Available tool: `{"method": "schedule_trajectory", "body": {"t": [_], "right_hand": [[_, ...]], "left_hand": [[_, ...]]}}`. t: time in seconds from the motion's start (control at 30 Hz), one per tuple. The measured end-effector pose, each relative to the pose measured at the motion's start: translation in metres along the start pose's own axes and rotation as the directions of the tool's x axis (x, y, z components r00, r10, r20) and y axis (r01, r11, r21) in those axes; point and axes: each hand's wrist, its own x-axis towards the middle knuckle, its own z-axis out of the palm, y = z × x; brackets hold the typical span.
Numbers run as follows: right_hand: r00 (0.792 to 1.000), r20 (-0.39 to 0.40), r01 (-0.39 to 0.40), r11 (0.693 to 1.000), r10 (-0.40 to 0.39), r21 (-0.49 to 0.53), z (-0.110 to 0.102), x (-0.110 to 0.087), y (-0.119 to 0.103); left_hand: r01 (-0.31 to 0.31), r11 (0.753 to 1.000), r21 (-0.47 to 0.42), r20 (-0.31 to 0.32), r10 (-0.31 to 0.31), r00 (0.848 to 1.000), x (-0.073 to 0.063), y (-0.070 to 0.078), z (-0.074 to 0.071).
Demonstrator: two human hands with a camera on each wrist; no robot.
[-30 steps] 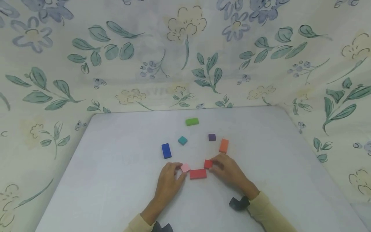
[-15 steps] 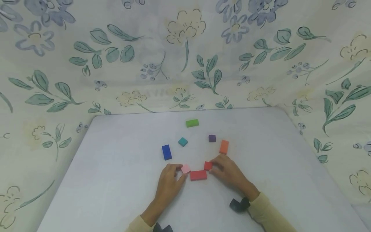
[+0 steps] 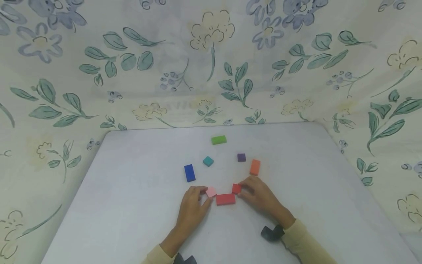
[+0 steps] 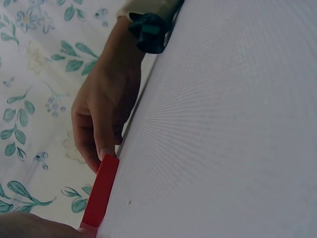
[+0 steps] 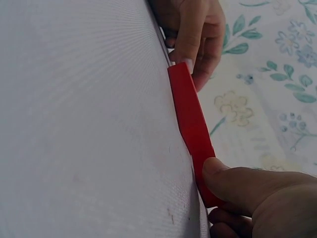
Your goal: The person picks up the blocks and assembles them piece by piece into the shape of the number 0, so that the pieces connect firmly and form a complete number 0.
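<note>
On the white table, my left hand (image 3: pixel 191 207) pinches a pink block (image 3: pixel 211 192) between thumb and fingers. My right hand (image 3: pixel 260 194) pinches a small red block (image 3: pixel 236 189) the same way. Between them lies a longer red block (image 3: pixel 225 199), its two far corners right at the pink and small red blocks. In the right wrist view the right thumb (image 5: pixel 215 166) presses the near face of the small red block (image 5: pixel 205 181), with the long red block (image 5: pixel 187 101) stretching beyond it. The left wrist view shows the long red block (image 4: pixel 100 191) edge-on, the right hand (image 4: pixel 106 99) behind it.
Farther back, an arc of blocks lies on the table (image 3: pixel 132 190): blue (image 3: pixel 189 173), teal (image 3: pixel 208 161), light green (image 3: pixel 219 140), purple (image 3: pixel 241 157) and orange (image 3: pixel 255 167). The orange one is close to the right fingers. Floral cloth (image 3: pixel 184 73) rises behind the table.
Both hands keep their pinch and the blocks hold their places. Only the head view has shifted slightly, moving the scene a little lower in the picture.
</note>
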Motion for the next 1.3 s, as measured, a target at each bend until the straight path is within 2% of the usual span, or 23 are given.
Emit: {"method": "schedule_trajectory", "body": {"t": [0.3,0.5,0.77,1.3], "right_hand": [[1.000,0.007,-0.009,1.000,0.009,-0.009,-0.0002,-0.0004,0.0000],[1.000,0.010,-0.005,1.000,0.005,-0.011,0.0002,-0.0011,0.0009],[0.999,-0.007,0.040,0.999,-0.040,-0.027,0.0008,-0.0011,0.0032],[1.000,0.023,0.000,1.000,0.000,-0.004,-0.0005,-0.0003,0.0014]], "left_hand": [[0.022,1.000,-0.012,0.028,-0.021,0.999,-0.0005,0.0011,-0.0005],[0.017,1.000,-0.008,0.022,-0.016,1.000,-0.0008,0.0015,0.0002],[-0.001,1.000,-0.005,0.012,0.001,1.000,-0.0009,0.0016,0.0003],[-0.001,1.000,0.003,0.001,0.001,1.000,-0.0013,0.0048,-0.0020]]}}
